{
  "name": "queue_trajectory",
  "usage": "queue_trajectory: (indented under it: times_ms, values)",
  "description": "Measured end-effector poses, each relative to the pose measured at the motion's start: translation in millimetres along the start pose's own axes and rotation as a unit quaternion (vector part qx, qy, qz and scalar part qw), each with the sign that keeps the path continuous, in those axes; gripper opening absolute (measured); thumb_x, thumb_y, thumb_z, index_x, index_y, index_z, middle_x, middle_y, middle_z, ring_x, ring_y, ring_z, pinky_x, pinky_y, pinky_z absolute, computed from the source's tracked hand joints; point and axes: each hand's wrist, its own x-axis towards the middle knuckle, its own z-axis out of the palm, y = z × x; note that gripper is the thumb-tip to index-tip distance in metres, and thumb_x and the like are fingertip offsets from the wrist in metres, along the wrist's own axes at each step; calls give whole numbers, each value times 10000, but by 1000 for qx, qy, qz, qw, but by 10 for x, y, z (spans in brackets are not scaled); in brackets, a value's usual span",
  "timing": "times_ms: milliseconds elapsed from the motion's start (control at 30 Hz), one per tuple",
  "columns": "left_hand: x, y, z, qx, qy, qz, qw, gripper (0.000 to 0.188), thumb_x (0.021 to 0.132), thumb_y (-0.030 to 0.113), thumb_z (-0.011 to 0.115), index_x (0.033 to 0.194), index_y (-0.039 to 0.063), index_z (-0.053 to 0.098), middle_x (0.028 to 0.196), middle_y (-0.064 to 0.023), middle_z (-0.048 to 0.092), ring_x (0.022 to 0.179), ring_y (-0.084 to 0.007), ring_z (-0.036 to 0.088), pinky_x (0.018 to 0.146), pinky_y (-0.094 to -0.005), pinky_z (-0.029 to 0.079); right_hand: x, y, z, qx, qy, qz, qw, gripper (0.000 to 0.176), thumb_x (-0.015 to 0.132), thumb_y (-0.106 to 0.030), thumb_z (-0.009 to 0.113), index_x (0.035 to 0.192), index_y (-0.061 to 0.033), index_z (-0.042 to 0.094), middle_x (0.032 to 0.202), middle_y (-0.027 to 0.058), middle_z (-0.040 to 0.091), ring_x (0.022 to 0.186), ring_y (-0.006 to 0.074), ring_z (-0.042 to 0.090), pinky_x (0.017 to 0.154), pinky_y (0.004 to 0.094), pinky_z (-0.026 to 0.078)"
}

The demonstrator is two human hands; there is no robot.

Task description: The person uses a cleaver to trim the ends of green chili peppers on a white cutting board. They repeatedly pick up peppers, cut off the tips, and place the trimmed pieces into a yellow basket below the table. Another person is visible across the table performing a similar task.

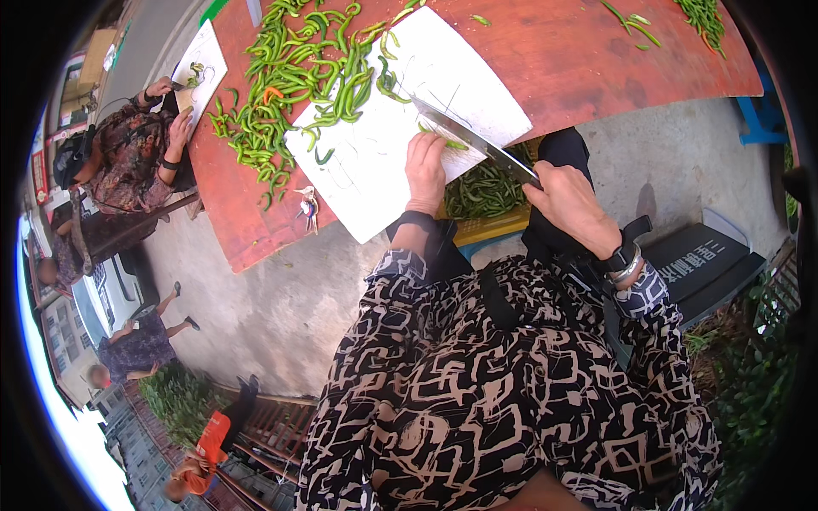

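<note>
My right hand grips the handle of a kitchen knife. Its long blade slants up and left over a white cutting board. My left hand presses a green chili pepper down near the board's right edge, just beside the blade. More green chilies are heaped on the red tabletop and spill onto the board, with one orange-red chili among them. Below the board's edge, a yellow plastic crate holds many green chili pieces.
A bunch of keys lies near the table's edge. To the left, a co-worker works at another white board. More chilies lie at the far right. A dark bench with writing stands at my right. Two people are further off.
</note>
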Motion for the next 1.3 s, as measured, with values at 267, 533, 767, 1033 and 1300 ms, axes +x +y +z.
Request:
queue_trajectory:
  times_ms: [267,533,767,1033,1300]
  values:
    - [-7,8,-7,4,-4,8,1000,226,713,-69,575,917,-4,646,1009,-150,630,1010,-358,605,890,-423,517,-4,-79,-131,-31,-58,3,998,268,853,-172,679,801,53,543,678,277,576,714,477,591,604,514,452]
    - [5,-1,-10,-17,11,2,1000,202,711,-78,586,891,-8,646,975,-143,634,987,-353,611,883,-417,514,78,7,-174,-17,-85,13,996,237,834,-157,671,777,55,582,719,269,609,750,467,617,653,512,489]
    - [9,-5,1,-27,15,-3,1000,179,704,-97,609,859,-14,644,944,-145,636,959,-345,616,876,-412,510,192,56,-48,8,-112,32,993,251,849,-157,634,786,81,589,729,286,602,753,472,615,656,505,491]
    - [-9,-1,4,-22,9,-4,1000,188,707,-69,585,868,-3,654,963,-148,640,976,-351,616,881,-412,514,480,93,564,19,-42,-11,999,299,883,-212,642,838,75,575,709,265,604,719,450,617,648,477,498]
    - [36,18,-25,-21,-37,7,999,206,763,-69,614,953,2,655,1058,-139,636,1037,-348,575,926,-421,477,159,292,463,360,-36,150,920,256,899,-187,630,779,27,557,576,39,535,442,109,528,419,305,435]
